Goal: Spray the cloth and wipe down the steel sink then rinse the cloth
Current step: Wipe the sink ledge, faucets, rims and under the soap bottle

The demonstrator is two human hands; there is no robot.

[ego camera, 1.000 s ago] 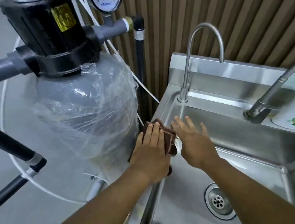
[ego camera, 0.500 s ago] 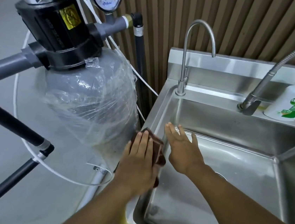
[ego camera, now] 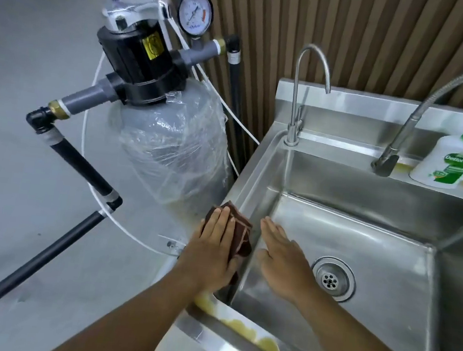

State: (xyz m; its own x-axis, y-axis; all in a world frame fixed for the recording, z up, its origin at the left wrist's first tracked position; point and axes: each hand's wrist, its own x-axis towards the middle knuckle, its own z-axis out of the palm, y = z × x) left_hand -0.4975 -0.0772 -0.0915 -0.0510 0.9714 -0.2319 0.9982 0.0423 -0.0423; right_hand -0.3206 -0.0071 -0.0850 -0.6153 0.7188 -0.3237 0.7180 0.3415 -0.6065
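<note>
The brown cloth [ego camera: 239, 234] lies on the left rim of the steel sink [ego camera: 359, 256], right under the left hand [ego camera: 213, 248]. That hand is flat, with its fingers straight, and it presses the cloth down on the rim instead of squeezing it. The rim is a long thin strip that runs away from the person toward the small tap [ego camera: 305, 97], so I think the next wipe has to slide along that line, forward or back. The right hand [ego camera: 281, 257] is also flat and holds nothing; it rests inside the sink against the left wall, just beside the cloth, near the round drain [ego camera: 333, 278]. The left hand is the one on the cloth, so it is the one to push it. The cloth looks soft and folded, with lighter stripes. The sink is hard, smooth and shiny. A white and green soap bottle [ego camera: 451, 160] stands on the back ledge.
</note>
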